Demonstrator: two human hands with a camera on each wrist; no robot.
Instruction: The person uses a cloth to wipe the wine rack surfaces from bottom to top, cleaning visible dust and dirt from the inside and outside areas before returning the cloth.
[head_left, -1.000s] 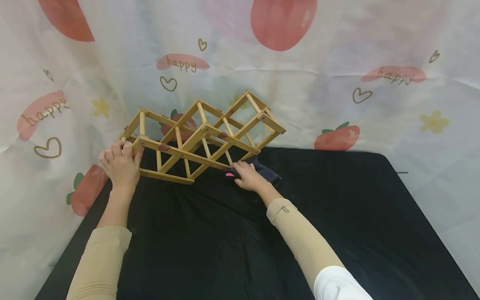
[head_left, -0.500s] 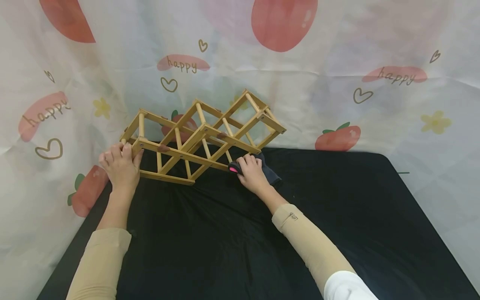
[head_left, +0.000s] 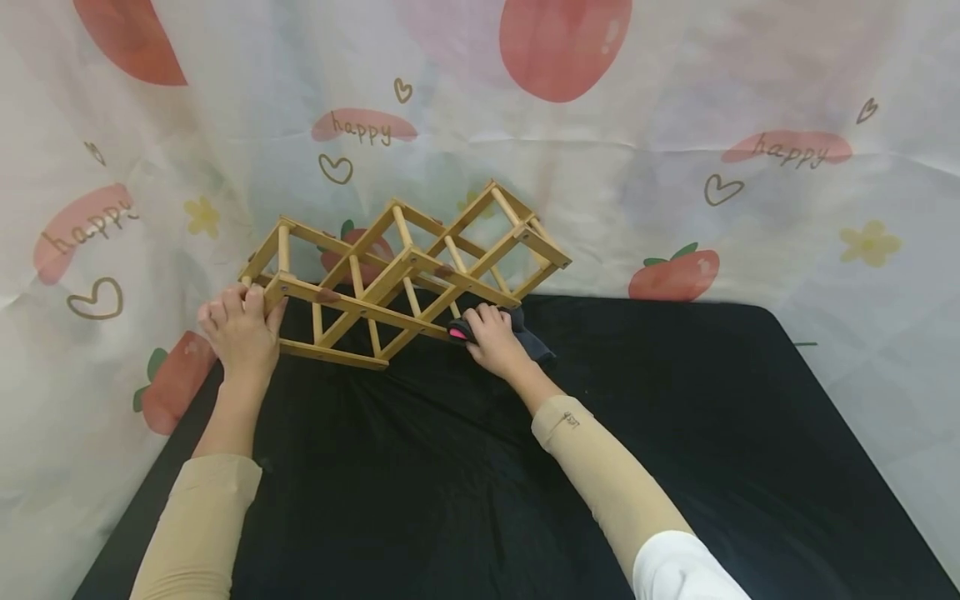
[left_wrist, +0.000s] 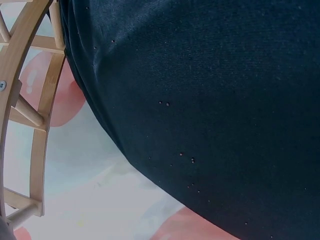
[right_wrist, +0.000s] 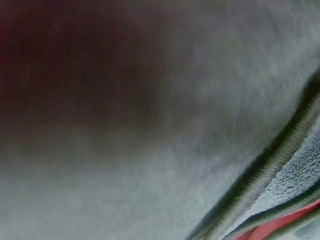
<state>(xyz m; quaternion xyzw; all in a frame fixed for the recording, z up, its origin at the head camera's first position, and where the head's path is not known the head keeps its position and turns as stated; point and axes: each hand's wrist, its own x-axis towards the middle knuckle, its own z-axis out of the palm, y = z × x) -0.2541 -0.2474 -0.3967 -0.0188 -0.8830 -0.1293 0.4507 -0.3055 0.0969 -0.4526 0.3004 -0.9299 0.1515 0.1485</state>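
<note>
In the head view, a slatted wooden rack (head_left: 390, 316), with diamond-shaped openings and round dowels, stands tilted at the back of the table. My left hand (head_left: 243, 333) grips its left corner. Below the rack's right half, my right hand (head_left: 495, 342) holds a dark blue-grey cloth (head_left: 534, 343), its fingers curled over it. Beside the thumb, at the rack's lower rail, shows a rounded black end (head_left: 460, 330) with a pink patch. The right wrist view is filled by blurred fuzzy cloth (right_wrist: 115, 200) with a corded edge. Neither hand shows in its wrist view.
A black cover (head_left: 420, 500) lies over the table, with tiny specks on it in the left wrist view. Close behind the rack hangs a pale curtain (head_left: 600, 192) printed with fruit, hearts and "happy". It also runs along the left side.
My right hand and the cloth shifted right along the rack's lower rail, then back left, ending slightly farther up than at first. The left hand and the rack stay put.
</note>
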